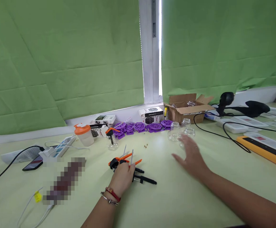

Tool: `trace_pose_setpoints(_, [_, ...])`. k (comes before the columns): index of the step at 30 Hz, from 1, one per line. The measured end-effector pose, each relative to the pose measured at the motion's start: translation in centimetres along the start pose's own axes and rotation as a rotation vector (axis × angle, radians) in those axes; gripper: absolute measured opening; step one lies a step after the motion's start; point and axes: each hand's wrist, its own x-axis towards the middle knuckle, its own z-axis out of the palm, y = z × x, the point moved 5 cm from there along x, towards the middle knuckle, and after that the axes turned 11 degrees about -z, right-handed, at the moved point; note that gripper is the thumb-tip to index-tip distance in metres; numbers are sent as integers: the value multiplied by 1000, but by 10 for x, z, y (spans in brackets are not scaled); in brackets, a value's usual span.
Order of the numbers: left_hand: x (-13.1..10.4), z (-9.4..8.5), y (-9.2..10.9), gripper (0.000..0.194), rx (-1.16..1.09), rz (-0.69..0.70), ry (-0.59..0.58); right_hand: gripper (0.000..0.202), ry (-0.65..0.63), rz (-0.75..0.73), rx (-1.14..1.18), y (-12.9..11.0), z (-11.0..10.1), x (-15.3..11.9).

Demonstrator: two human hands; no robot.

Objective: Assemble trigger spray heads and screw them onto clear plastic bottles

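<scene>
My left hand [124, 177] is closed over a bunch of black sprayer tops [144, 180] with orange triggers and thin clear tubes; its fingers partly cover them. Several clear glass bottles [174, 131] stand on the right, and my right hand [190, 156] is stretched toward them, fingers apart and slightly blurred. Its fingertips overlap the nearest bottle, and whether they touch it I cannot tell. Beyond my left hand stands a glass bottle [113, 145] with a black and orange sprayer top on it. A few tiny brass-coloured pieces [145, 146] lie between the hands.
Purple plastic parts [139, 127] line the back, near small printed boxes [150, 115]. An opened cardboard box [187, 110] sits back right, with black cables beside it. Leftward are an orange-lidded shaker cup [84, 136], a power strip [63, 146] and a phone [32, 163].
</scene>
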Motion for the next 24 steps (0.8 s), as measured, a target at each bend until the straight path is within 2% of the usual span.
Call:
trace_pose_setpoints(1, [1,2,-2,42,75,-21,-26,55,-104,-136,99,-26,7,-4])
trace_pose_setpoints(3, [0,1,-2,41,193,-46,-18,49,-306,-311,264,-74,21,-13])
trace_pose_setpoints(5, [-2,-8,4,39,246,-21,69,46,-438,-397,331,-111,33,-20])
trace_pose_setpoints(6, [-3,-13,8,37,272,2,105,38,-495,-418,331,-124,40,-21])
trace_pose_setpoints(8, [1,-25,19,33,333,61,155,24,-536,-417,280,-139,50,-18])
trace_pose_setpoints(10, [14,-39,28,26,402,102,211,19,-545,-434,228,-146,58,-12])
trace_pose_setpoints(12, [35,-59,37,26,443,175,375,18,-541,-468,195,-150,65,-6])
trace_pose_setpoints(14, [61,-74,43,41,425,274,522,18,-539,-488,177,-152,70,-3])
trace_pose_setpoints(15, [76,-79,41,49,432,295,557,18,-543,-488,175,-152,71,-2])
trace_pose_setpoints(17, [106,-81,30,57,446,242,522,17,-551,-469,180,-153,73,-1])
trace_pose_setpoints(20, [139,-77,4,60,391,138,361,20,-522,-411,243,-151,68,-2])
trace_pose_setpoints(22, [148,-72,-8,57,305,138,265,22,-460,-359,328,-146,63,-1])
trace_pose_setpoints(24, [147,-75,-13,57,240,153,301,23,-370,-283,434,-137,58,5])
